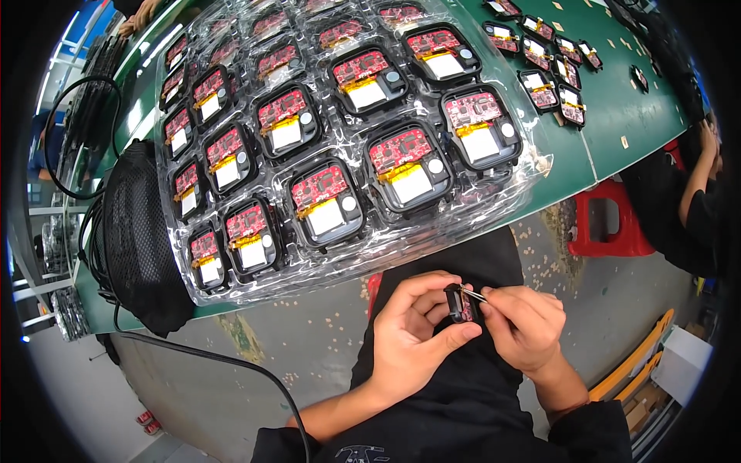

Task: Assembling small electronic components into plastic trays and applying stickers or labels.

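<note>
Above my lap, my left hand (413, 328) grips a small black device housing (461, 307) by its edges, thumb below and fingers behind. The housing is tilted, and a bit of red circuit board shows inside it. My right hand (527, 322) pinches metal tweezers (473, 295), whose tips reach the upper edge of the housing. Whether the tips hold a part is too small to tell. Beyond my hands, a clear plastic tray (370, 243) on the table carries rows of black housings (324, 202) with red boards, yellow tape and white rectangular parts.
On the green table (617, 116), loose housings (567, 73) lie in a group at the far right. A black mesh bag (147, 239) and black cable (224, 353) are at the left. A red stool (610, 224) stands right, near another person's arm (698, 174). Small pale bits litter the floor.
</note>
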### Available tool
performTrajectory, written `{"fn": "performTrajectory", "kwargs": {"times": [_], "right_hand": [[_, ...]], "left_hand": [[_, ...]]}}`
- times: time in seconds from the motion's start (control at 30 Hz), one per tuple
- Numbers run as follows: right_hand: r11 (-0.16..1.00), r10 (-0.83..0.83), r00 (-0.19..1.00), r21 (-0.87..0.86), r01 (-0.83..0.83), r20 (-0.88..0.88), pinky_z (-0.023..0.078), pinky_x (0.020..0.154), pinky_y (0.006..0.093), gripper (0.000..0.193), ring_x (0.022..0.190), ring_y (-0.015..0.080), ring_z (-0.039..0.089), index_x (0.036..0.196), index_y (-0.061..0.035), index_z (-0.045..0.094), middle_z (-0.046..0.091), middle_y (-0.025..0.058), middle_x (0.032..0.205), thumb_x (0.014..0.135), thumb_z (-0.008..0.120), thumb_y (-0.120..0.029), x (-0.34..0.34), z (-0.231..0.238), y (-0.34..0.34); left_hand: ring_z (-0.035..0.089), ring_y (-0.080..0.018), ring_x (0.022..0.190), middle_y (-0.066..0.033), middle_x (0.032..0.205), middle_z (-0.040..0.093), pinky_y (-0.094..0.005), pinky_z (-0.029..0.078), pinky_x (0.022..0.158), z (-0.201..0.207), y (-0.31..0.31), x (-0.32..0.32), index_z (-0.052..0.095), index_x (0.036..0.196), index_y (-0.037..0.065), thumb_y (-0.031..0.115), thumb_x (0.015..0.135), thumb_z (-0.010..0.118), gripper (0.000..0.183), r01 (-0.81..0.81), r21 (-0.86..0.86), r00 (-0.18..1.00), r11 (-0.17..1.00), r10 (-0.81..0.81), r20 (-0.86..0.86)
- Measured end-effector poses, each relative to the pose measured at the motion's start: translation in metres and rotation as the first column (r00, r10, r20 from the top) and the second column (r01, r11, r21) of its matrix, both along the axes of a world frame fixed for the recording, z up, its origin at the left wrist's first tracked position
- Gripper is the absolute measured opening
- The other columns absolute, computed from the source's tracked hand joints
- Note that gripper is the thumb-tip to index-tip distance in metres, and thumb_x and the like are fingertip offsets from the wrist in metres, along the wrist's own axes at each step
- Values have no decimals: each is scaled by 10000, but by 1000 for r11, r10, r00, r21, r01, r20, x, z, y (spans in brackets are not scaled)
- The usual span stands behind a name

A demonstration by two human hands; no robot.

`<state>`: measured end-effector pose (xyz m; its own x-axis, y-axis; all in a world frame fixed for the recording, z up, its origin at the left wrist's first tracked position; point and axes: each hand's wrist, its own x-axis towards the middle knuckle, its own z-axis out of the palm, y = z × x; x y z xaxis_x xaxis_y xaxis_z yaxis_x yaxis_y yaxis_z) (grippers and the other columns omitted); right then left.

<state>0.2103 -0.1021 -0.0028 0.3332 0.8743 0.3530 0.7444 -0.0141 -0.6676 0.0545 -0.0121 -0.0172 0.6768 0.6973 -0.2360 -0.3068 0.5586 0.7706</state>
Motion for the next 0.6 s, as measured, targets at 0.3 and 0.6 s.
{"fn": "performTrajectory", "kwargs": {"times": [0.3, 0.6], "right_hand": [[1000, 8, 1000, -8, -8, -4, 565, 555, 314, 216, 664, 244, 722, 927, 3, 721, 745, 109, 849, 729, 803, 37, -1, 0, 1], [1000, -8, 1000, -18, 8, -2, 564, 557, 315, 212, 666, 244, 723, 932, 1, 722, 748, 107, 855, 736, 792, 41, -3, -1, 1]], "left_hand": [[615, -294, 1245, -171, 1347, 551, -375, 574, 987, -2, 0, -1, 526, 1312, -15, -85, 795, 830, 603, -8, 2, 1000, 1000, 8, -12], [616, -296, 1249, -166, 1346, 553, -373, 567, 1000, -4, -2, -3, 528, 1310, -11, -82, 803, 826, 592, -9, -9, 1000, 1000, 9, -14]]}}
